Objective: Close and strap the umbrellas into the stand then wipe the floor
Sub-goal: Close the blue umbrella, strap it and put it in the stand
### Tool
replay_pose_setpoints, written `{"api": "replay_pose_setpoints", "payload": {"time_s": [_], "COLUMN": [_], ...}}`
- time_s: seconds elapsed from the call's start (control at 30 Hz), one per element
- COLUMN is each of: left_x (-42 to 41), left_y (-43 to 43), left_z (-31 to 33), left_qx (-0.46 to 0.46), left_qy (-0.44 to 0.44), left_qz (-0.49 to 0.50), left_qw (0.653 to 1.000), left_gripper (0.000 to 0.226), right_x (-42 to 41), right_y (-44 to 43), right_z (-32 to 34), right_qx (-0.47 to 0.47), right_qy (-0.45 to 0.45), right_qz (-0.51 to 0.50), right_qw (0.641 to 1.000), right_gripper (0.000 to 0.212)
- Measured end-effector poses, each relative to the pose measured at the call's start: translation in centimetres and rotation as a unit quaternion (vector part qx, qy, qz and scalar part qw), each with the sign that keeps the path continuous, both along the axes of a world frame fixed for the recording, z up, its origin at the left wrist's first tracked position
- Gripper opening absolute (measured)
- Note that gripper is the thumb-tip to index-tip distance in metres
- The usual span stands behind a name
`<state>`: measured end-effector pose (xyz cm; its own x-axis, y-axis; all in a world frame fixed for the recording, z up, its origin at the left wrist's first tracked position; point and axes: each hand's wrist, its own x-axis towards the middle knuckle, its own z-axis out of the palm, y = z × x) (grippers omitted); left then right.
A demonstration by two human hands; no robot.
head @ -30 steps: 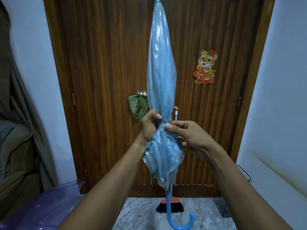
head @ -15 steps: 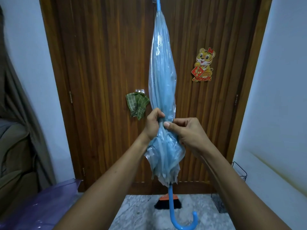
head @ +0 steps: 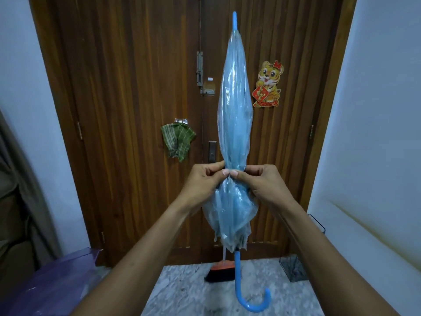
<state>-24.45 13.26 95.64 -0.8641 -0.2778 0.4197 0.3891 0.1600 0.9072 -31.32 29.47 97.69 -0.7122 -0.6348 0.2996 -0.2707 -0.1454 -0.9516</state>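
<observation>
A closed translucent blue umbrella [head: 235, 115] stands upright in front of me, tip up, with its curved blue handle [head: 251, 299] hanging low. My left hand [head: 205, 185] and my right hand [head: 265, 184] meet at the canopy's waist. Both pinch the gathered plastic there, thumbs nearly touching; the strap itself is hidden under the fingers. A purple umbrella canopy [head: 54, 283] lies at the lower left. A wire mesh stand [head: 296, 267] sits on the floor by the right wall. A green checked cloth [head: 177, 141] hangs on the door.
A wooden double door [head: 127, 110] with a bolt and a tiger sticker fills the background. A broom head [head: 219, 272] rests at the door's foot on the marble floor [head: 186, 293]. White walls close in on both sides; a curtain hangs at far left.
The umbrella sits lower in view, its tip now visible. My two hands have drawn level at the waist, and the white strap end seen earlier is now covered by my fingers.
</observation>
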Motion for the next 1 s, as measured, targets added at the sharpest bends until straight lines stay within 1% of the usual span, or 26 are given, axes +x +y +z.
{"api": "replay_pose_setpoints", "payload": {"time_s": [0.07,0.17,0.23,0.43,0.63,0.8,0.87,0.93,1.0], "left_x": [-0.1,-0.1,0.0,0.3,0.4,-0.1,-0.4,-0.7,-1.1], "left_y": [0.1,-0.2,-0.4,-0.8,-0.9,-0.8,-0.9,-1.3,-1.6], "left_z": [-0.3,-0.3,-0.2,0.0,-0.3,-0.4,-0.5,-0.6,-1.0], "left_qx": [0.001,0.016,0.033,0.067,0.052,0.047,0.073,0.111,0.148], "left_qy": [0.017,0.037,0.041,0.039,0.049,0.06,0.057,0.046,0.022], "left_qz": [0.012,0.003,-0.013,-0.065,-0.06,-0.041,-0.039,-0.049,-0.055], "left_qw": [1.0,0.999,0.999,0.995,0.996,0.996,0.995,0.992,0.987], "left_gripper": [0.031,0.03,0.03,0.027,0.028,0.028,0.027,0.028,0.028], "right_x": [-0.1,-0.4,-0.5,-0.4,-0.4,-0.2,-0.2,-0.4,-1.0], "right_y": [-0.3,-0.3,-0.2,-0.5,-1.0,-1.7,-2.1,-2.2,-2.0], "right_z": [-0.2,-0.2,0.0,0.4,0.2,-0.5,-0.7,-0.7,-0.8], "right_qx": [0.01,0.055,0.064,0.039,0.036,-0.02,-0.024,-0.004,0.016], "right_qy": [0.02,0.069,0.068,0.034,0.037,0.054,0.064,0.069,0.06], "right_qz": [-0.003,-0.004,0.008,0.008,-0.021,-0.046,-0.066,-0.07,-0.068], "right_qw": [1.0,0.996,0.996,0.999,0.998,0.997,0.995,0.995,0.996], "right_gripper": [0.023,0.025,0.026,0.023,0.02,0.024,0.028,0.03,0.027]}}
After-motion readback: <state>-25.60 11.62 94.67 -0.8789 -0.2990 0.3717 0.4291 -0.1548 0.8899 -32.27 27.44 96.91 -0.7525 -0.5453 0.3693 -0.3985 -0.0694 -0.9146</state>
